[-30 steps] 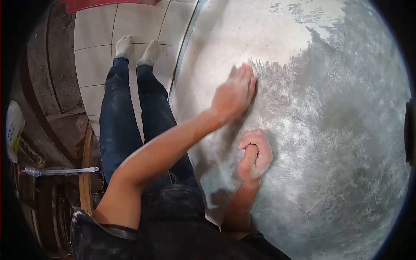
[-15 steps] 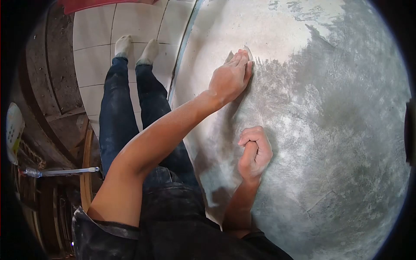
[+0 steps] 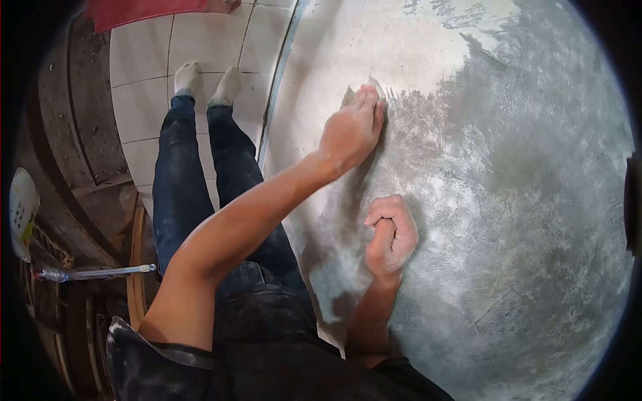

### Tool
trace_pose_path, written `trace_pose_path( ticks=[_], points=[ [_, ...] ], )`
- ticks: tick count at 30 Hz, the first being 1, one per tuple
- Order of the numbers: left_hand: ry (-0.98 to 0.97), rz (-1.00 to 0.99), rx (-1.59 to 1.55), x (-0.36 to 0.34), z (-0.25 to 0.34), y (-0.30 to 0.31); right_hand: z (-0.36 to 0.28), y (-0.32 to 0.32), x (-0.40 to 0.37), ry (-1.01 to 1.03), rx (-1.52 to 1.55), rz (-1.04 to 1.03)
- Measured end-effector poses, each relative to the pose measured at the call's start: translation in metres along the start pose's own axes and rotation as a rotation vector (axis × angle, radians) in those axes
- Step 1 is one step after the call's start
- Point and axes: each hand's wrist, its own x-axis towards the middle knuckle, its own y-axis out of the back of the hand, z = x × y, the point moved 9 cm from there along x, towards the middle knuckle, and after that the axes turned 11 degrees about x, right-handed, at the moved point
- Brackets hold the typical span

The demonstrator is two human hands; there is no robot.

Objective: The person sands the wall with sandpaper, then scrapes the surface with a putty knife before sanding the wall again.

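Note:
My left hand [image 3: 351, 130] presses a thin, pale sheet that looks like sandpaper [image 3: 373, 84] against a large plastered surface [image 3: 508, 220]. Two pointed corners of the sheet stick out past the fingertips; the rest is hidden beneath them. The hand sits where a whitish patch [image 3: 401, 47] borders rough grey mottling. Lower down, my right hand [image 3: 392, 234] is curled into a fist, with the thumb along its left side. It lies close to or against the grey area, and nothing shows in it. Pale dust covers both hands.
A blue-grey strip [image 3: 276, 87] edges the plaster beside white floor tiles [image 3: 140, 50], where my socked feet stand. A red object [image 3: 147, 12] lies at the top. Wooden pieces [image 3: 136, 267], a clear tube-like item [image 3: 100, 273] and a white perforated item [image 3: 24, 214] are at left.
My left hand with the sandpaper has shifted slightly down and left in the view. My right fist is nearly unmoved. The view has tilted a little, showing more of the red object.

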Motion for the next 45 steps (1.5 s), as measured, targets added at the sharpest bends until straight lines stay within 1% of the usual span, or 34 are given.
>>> trace_pose_path(
  ticks=[2,3,6,9,12,13,14,16,19,22,23,26,27,30,33,34,36,38,39,42,43,45],
  points=[
    [-0.018,-0.009,-0.003,-0.020,0.011,0.003,-0.003,-0.003,0.003,0.033,-0.016,-0.017],
    [-0.135,0.113,0.015,-0.027,0.024,0.012,-0.003,-0.004,0.004,0.034,-0.015,-0.020],
    [-0.091,0.186,-0.010,-0.015,0.016,0.007,-0.002,-0.006,0.004,0.026,-0.008,-0.021],
    [-0.058,0.150,-0.011,0.019,0.005,0.006,-0.003,-0.003,-0.001,0.003,-0.011,-0.009],
    [0.038,0.042,-0.081,0.006,0.011,0.011,-0.005,-0.004,0.000,0.033,-0.011,-0.015],
    [0.029,0.073,-0.082,-0.006,0.021,0.017,-0.003,-0.004,0.000,0.053,-0.005,-0.017],
    [-0.036,0.125,-0.123,-0.016,0.035,0.024,-0.002,-0.004,-0.001,0.070,0.000,-0.020],
    [-0.145,0.366,-0.072,-0.018,0.047,0.036,-0.004,-0.007,0.000,0.059,-0.013,-0.017],
    [-0.043,0.117,-0.030,0.014,0.022,0.015,-0.006,-0.003,0.001,0.037,-0.016,-0.005],
    [-0.043,0.143,-0.076,0.021,0.025,0.025,-0.009,-0.001,0.000,0.054,-0.011,0.009],
    [0.069,-0.018,-0.078,0.014,0.019,0.017,-0.010,-0.001,0.001,0.068,-0.009,0.013],
    [-0.136,0.307,-0.092,-0.023,0.038,0.030,-0.009,-0.001,0.000,0.115,0.008,0.002],
    [-0.164,0.354,-0.080,-0.029,0.042,0.036,-0.009,-0.001,-0.002,0.106,-0.004,0.005],
    [0.010,0.056,-0.097,-0.005,0.021,0.015,-0.006,-0.002,-0.001,0.086,-0.017,0.009],
    [0.009,0.106,-0.020,0.028,0.006,0.013,-0.006,0.000,-0.001,0.059,0.001,0.019],
    [0.013,0.079,-0.026,0.026,0.006,0.013,-0.005,0.001,-0.001,0.060,0.007,0.022],
    [0.025,0.015,-0.038,0.006,0.012,0.014,-0.006,0.000,-0.002,0.065,0.010,0.022],
    [-0.081,0.126,-0.062,-0.023,0.024,0.018,-0.006,-0.002,-0.001,0.090,0.001,0.006],
    [-0.124,0.109,-0.044,-0.033,0.028,0.019,-0.005,-0.002,-0.002,0.091,0.005,0.009],
    [-0.100,0.126,-0.033,-0.024,0.023,0.018,-0.003,-0.002,0.000,0.090,0.013,0.017],
    [0.034,-0.023,-0.036,-0.010,0.012,0.008,-0.003,-0.002,0.000,0.071,0.011,0.016],
    [0.006,-0.007,-0.009,0.015,0.003,0.004,-0.004,0.000,-0.002,0.055,0.005,0.020]
  ],
)
